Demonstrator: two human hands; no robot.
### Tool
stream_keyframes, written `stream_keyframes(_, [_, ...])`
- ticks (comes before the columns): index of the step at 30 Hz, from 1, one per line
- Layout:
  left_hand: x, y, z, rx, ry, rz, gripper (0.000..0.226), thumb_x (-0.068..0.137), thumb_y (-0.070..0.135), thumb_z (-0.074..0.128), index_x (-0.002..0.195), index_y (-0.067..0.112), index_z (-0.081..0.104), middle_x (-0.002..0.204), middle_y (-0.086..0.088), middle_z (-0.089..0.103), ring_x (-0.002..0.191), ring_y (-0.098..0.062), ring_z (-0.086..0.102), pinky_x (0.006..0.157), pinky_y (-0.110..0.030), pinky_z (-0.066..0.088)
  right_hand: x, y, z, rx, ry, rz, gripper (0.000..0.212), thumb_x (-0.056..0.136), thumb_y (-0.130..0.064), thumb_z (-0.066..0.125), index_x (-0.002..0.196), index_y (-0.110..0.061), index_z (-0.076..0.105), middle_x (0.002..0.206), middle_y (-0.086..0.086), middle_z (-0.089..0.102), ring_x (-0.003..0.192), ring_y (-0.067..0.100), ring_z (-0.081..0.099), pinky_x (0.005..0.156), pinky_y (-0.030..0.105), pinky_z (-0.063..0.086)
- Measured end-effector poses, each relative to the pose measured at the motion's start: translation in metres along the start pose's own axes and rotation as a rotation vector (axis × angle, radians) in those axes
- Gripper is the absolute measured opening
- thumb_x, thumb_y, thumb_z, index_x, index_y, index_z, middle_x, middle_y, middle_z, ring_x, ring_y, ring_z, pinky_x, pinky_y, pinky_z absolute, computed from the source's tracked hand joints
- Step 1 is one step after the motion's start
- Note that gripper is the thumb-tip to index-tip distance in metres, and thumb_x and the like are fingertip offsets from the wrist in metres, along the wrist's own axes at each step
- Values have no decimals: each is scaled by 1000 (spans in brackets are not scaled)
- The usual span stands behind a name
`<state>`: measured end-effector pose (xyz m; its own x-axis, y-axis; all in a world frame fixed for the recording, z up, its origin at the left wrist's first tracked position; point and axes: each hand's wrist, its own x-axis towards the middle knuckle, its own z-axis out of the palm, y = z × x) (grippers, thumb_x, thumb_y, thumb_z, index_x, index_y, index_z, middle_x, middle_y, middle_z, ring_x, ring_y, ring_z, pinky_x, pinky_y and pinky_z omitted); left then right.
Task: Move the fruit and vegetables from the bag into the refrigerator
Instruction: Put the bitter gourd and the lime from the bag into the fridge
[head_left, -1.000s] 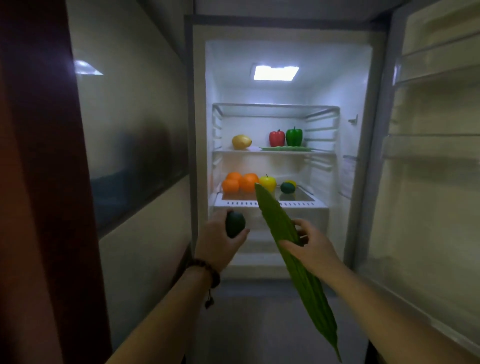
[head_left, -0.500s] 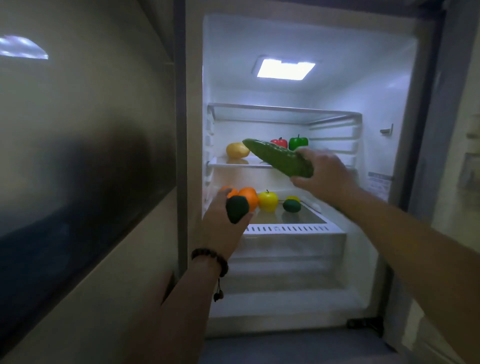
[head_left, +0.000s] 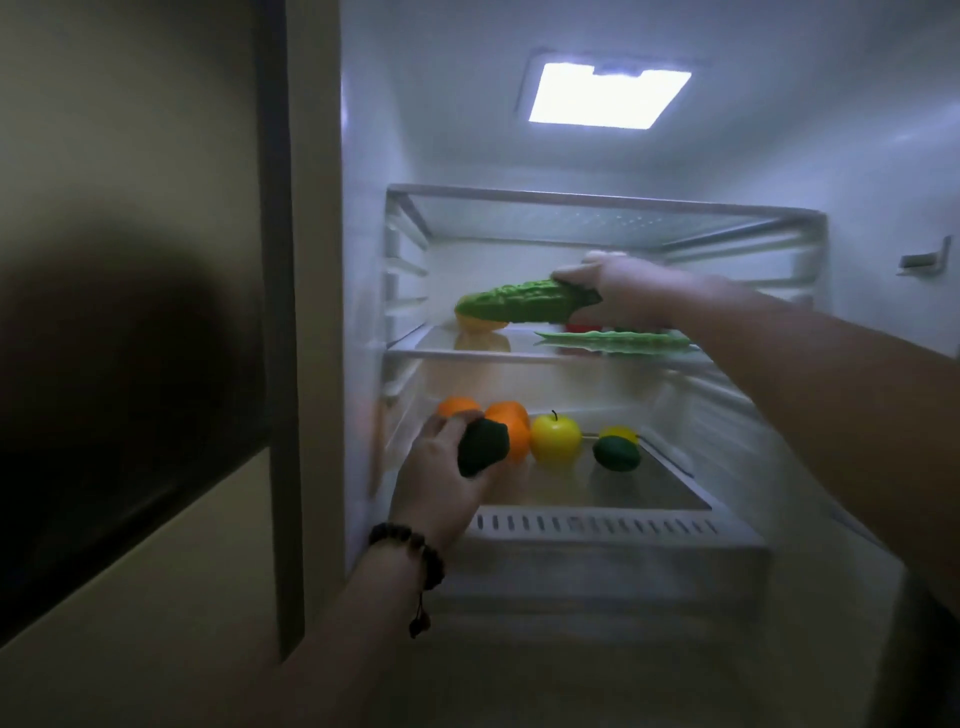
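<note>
The refrigerator stands open in front of me. My right hand grips one end of a long bumpy green gourd and holds it just above the middle glass shelf, in front of a yellow fruit. A flat green bean pod lies on that shelf; my hand hides the peppers behind. My left hand holds a dark green avocado at the front left of the lower shelf, beside two oranges, a yellow apple, a lime and a lemon.
A vented drawer front runs under the lower shelf. The top glass shelf is bare. The closed neighbouring door fills the left side. A bead bracelet sits on my left wrist.
I have stepped closer to the fridge. My right hand carried the gourd in over the middle shelf. My left hand moved the avocado forward to the lower shelf.
</note>
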<state>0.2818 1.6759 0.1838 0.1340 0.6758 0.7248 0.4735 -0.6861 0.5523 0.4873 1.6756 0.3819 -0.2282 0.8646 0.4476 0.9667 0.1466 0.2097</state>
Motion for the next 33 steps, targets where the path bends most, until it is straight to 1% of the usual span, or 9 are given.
stream_keyframes(5, [16, -18, 18, 39, -22, -43, 56, 75, 35, 75, 125, 29, 50, 114, 9, 46, 100, -7, 46, 83, -22, 38, 42, 22, 34, 42, -163, -42, 63, 89, -34, 60, 145, -27, 30, 138, 11, 42, 123, 30, 44, 99, 35, 36])
stream_keyframes(10, [25, -28, 37, 85, -33, 23, 58, 74, 39, 74, 125, 25, 51, 116, 6, 52, 105, -11, 50, 89, -29, 46, 62, 35, 54, 98, -163, -49, 66, 88, -38, 61, 145, -30, 29, 142, 7, 40, 127, 29, 41, 101, 36, 34])
stream_keyframes(15, [23, -28, 50, 66, -47, 87, 55, 75, 34, 75, 123, 20, 53, 110, 8, 53, 96, -3, 49, 78, -8, 37, 63, 35, 59, 86, -148, -36, 68, 87, -41, 61, 146, -33, 27, 142, 8, 40, 127, 30, 41, 101, 38, 35])
stream_keyframes(18, [22, -25, 54, 45, -63, 97, 56, 75, 32, 75, 125, 20, 52, 113, 7, 53, 99, -3, 48, 77, -8, 35, 53, 34, 56, 120, -139, -7, 71, 86, -45, 61, 146, -36, 25, 142, 8, 38, 127, 30, 41, 103, 39, 35])
stream_keyframes(24, [22, -13, 64, -3, -103, 95, 58, 77, 32, 74, 128, 23, 49, 119, 7, 53, 102, -2, 47, 85, -17, 40, -1, 30, 36, 386, 139, 90, 58, 86, -35, 63, 139, -32, 38, 137, 4, 43, 122, 24, 44, 101, 38, 40])
stream_keyframes(26, [24, -8, 71, -23, -100, 92, 59, 75, 32, 76, 126, 21, 49, 119, 6, 54, 102, -3, 49, 86, -18, 42, -24, 31, 37, 502, 394, 179, 48, 88, -33, 61, 134, -27, 46, 133, 5, 46, 120, 21, 45, 98, 33, 40])
stream_keyframes(29, [29, -1, 85, -69, -143, 87, 52, 73, 28, 78, 116, 19, 51, 113, 2, 56, 99, -9, 55, 83, -19, 48, -63, 31, 58, 474, 776, 334, 33, 91, -30, 56, 120, -17, 55, 120, 8, 53, 112, 20, 48, 89, 27, 40])
stream_keyframes(31, [32, 3, 96, -64, -195, 115, 46, 74, 24, 77, 113, 19, 52, 111, 3, 54, 98, -8, 53, 81, -13, 45, -85, 34, 77, 436, 805, 420, 29, 92, -32, 53, 113, -14, 59, 115, 7, 55, 109, 20, 48, 85, 26, 37])
stream_keyframes(33, [38, 7, 108, -20, -290, 150, 45, 77, 25, 74, 116, 20, 52, 114, 4, 49, 99, -8, 49, 87, -18, 45, -97, 39, 91, 411, 751, 413, 29, 92, -38, 53, 104, -13, 64, 106, 4, 59, 105, 20, 50, 83, 27, 36])
